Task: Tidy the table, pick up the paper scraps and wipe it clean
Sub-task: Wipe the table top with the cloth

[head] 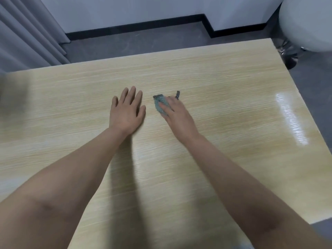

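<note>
Even indoor light, glare on the table (291,121) (right side), blurred left edge.

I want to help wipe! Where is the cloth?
In the head view the cloth lies mid-table, under the right hand, just right of the flat left hand.

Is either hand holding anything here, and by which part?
The right hand presses the cloth flat onto the table, covering its near side. No grip. Left hand holds nothing.
</note>
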